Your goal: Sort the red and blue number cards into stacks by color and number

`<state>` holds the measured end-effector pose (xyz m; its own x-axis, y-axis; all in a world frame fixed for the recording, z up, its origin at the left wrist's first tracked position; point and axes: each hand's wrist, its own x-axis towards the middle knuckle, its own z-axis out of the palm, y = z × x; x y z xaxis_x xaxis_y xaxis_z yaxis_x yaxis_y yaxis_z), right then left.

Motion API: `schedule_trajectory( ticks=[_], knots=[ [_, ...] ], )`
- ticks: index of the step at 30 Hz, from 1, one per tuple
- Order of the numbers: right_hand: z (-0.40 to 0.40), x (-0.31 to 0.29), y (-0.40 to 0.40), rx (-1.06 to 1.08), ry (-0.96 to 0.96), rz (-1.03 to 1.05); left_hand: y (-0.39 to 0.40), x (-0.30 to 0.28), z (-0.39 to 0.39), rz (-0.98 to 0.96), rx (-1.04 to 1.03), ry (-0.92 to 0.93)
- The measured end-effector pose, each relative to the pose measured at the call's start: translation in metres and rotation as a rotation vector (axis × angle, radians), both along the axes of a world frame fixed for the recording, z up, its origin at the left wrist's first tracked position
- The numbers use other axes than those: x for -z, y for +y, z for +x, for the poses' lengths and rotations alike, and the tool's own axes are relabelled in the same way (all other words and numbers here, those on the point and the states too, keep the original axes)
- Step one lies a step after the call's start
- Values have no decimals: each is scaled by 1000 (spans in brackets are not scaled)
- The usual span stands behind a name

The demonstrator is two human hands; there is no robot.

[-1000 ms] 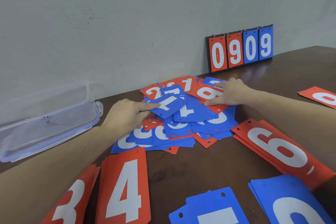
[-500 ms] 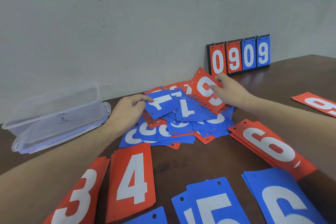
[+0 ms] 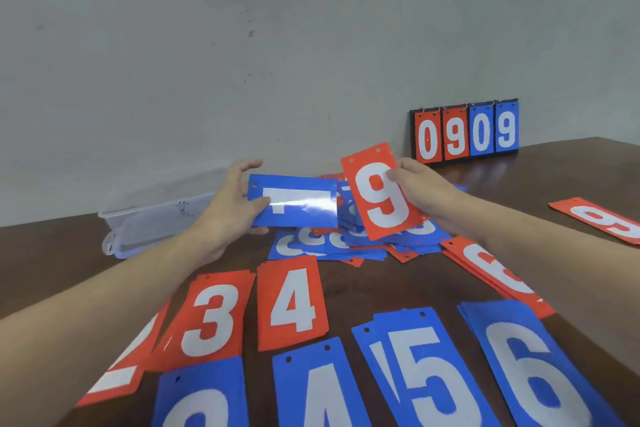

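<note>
Because the cards look thin, light and glossy, the left hand (image 3: 231,208) pinches the blue card (image 3: 294,201) by its edge, and the right hand (image 3: 420,189) likewise pinches the red 9 card (image 3: 379,192), though its digit is probably a 1, blurred by glare.

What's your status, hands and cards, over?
Left hand grips blue 1 card, right hand grips red 9 card. Both lifted above unsorted pile. Nothing blocking the stacks.
</note>
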<state>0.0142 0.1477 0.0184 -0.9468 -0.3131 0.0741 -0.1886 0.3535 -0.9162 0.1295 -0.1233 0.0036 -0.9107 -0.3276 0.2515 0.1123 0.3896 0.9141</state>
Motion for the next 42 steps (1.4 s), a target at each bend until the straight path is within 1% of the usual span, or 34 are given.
schedule_trajectory(
  ticks=[4,10,18,24,30,37,39,42],
  knots=[
    [24,0,-14,-30,-27,-1,-12,-3,29,105,-62,-24],
    [56,-1,-35,-108,-31,-33,-35,-4,73,185,-58,-73],
    [88,-2,-67,-276,20,-60,-64,-5,128,201,-81,-130],
    [103,6,-91,-288,-34,-104,-92,-1,172,242,-93,-183],
    [121,18,-114,-316,-64,-95,-108,4,220,146,-61,-340],
    [151,20,-144,-409,-86,-101,-127,0,282,168,-84,-514],
    [159,20,-153,-440,-91,-96,-131,2,298,98,-114,-548],
    [171,21,-166,-468,-91,-92,-134,12,314,-53,-188,-530]
  ],
)
